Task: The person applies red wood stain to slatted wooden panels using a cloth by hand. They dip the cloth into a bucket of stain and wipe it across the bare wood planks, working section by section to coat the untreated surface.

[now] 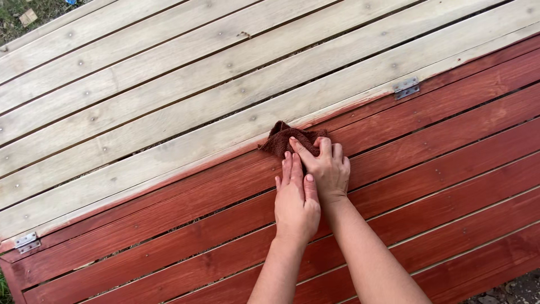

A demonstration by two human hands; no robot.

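Filling the view is a slatted wooden panel, lying flat beneath you; its upper half is bare pale wood and its lower half is showing a reddish-brown stain. Running diagonally between the two halves is a seam, with a metal hinge sitting on it toward the right and another hinge on it toward the far left. Near the seam's middle, your right hand is pressing a dark brown rag against the wood, fingers curled over the cloth. Your left hand is lying flat just below the rag, fingers straight and together, touching the right hand.
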